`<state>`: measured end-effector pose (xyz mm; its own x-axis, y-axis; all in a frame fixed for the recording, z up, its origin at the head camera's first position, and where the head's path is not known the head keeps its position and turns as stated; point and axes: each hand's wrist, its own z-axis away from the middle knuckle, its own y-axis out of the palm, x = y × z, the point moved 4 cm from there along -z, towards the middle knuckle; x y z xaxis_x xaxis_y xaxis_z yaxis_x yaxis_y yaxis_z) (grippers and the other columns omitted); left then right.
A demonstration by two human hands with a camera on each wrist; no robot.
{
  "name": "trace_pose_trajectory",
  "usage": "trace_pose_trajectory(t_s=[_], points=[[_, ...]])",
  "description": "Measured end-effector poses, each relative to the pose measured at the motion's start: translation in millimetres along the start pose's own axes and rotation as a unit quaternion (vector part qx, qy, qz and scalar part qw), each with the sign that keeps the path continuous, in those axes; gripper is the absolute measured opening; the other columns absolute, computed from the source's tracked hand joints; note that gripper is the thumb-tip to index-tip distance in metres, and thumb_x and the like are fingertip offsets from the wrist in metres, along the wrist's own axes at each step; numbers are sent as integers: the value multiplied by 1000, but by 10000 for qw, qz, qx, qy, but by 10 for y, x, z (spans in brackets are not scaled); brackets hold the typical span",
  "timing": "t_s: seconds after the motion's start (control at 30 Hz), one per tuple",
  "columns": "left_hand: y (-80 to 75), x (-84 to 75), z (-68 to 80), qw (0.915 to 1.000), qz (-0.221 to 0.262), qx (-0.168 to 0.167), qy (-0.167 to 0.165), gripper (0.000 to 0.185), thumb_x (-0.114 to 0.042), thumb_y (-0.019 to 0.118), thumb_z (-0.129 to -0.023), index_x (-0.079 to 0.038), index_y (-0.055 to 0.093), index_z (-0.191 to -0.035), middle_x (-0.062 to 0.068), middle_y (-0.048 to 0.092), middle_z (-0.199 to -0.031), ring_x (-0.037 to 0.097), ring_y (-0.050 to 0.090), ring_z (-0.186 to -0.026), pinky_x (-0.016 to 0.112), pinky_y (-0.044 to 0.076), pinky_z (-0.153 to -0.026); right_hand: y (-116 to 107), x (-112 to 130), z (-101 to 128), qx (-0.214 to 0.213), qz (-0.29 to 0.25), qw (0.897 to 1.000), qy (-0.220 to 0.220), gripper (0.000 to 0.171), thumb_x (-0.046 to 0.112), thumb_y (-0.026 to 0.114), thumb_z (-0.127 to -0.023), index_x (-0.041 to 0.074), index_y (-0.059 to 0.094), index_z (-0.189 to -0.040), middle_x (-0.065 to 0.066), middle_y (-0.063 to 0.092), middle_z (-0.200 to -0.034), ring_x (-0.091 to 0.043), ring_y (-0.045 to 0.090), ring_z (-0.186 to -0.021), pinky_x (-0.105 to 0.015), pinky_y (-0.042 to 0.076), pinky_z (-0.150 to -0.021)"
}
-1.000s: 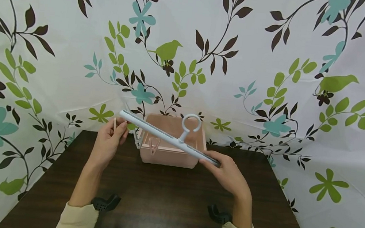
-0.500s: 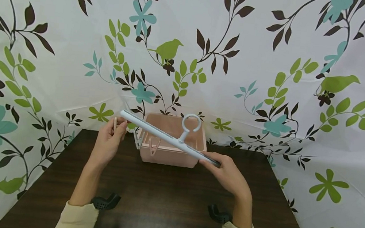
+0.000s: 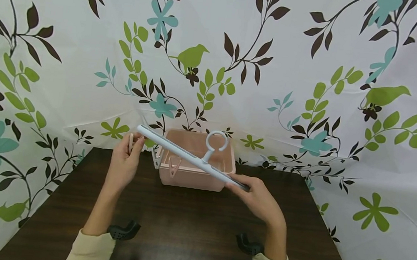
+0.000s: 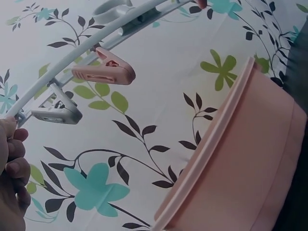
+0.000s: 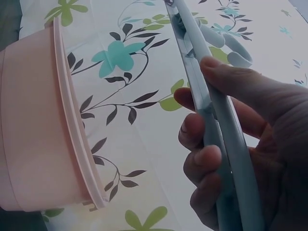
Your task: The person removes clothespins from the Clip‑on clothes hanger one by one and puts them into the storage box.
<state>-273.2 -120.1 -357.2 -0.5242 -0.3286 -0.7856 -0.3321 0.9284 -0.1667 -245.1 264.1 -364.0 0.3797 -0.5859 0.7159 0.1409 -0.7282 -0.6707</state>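
the white hanger bar [image 3: 191, 156] is held in the air, slanting from upper left down to lower right, above the near rim of the pink basin [image 3: 224, 165] that stands at the back of the dark table [image 3: 184, 228]. the right hand [image 3: 258, 199] has its thumb and curled fingers [image 5: 204, 161] clamped round the lower end of the bar. the left hand [image 3: 123, 166] sits at the upper end with its fingers bent, and seems to pinch a pale peg [image 3: 130, 142] just under the bar's tip; the left wrist view shows only fingertips beside the bar, so how firm that pinch is cannot be told. a pink peg [image 4: 103, 72] and a grey-white peg [image 4: 54, 111] hang from the bar on short links, and the ring hook [image 3: 216, 142] stands up past its middle. the main risk, as i judge it, lies in the long bar being gripped firmly at one end only: a pull at the far end could twist it in the right hand's fingers and let it slide down the slope. the loose pegs may swing and tangle with each other, or catch the basin's rim if the bar dips, and a peg let go by the left hand could snap back or drop outside the basin onto the table.
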Motion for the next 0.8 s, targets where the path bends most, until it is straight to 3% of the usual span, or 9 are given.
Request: trace_pose_trajectory(t_s=[0.1,0.27,0.5,0.8], points=[[14,3,3,9999,-153,-39,48,27,-22,55,-114,2,64,-122,3,36,-79,13,34,-69,30,31,-63,-3,4,3,-44,51,9999,-82,43,43,71,-105,21,73,-141,-3,76,-129,-21,61,-98,-35,50,-82],[29,-13,-3,9993,-326,-111,174,25,-20,55,-114,1,64,-123,4,37,-80,13,35,-70,28,31,-63,-6,-11,-1,-42,35,9999,-107,44,42,70,-105,20,72,-143,-4,75,-134,-23,61,-101,-38,50,-84],[60,-37,-12,9978,-513,-178,376,23,-19,56,-114,2,63,-121,4,38,-80,12,35,-70,26,30,-62,-17,-2,18,-68,-47,9999,-84,46,44,71,-105,19,71,-144,-4,74,-135,-23,61,-101,-38,48,-82],[56,-36,-3,9903,-789,-482,1036,20,-12,58,-112,7,62,-119,3,38,-77,8,31,-63,25,29,-57,-21,16,19,-82,-112,9998,-158,45,45,71,-104,22,72,-143,2,74,-134,-22,63,-102,-36,51,-86]])
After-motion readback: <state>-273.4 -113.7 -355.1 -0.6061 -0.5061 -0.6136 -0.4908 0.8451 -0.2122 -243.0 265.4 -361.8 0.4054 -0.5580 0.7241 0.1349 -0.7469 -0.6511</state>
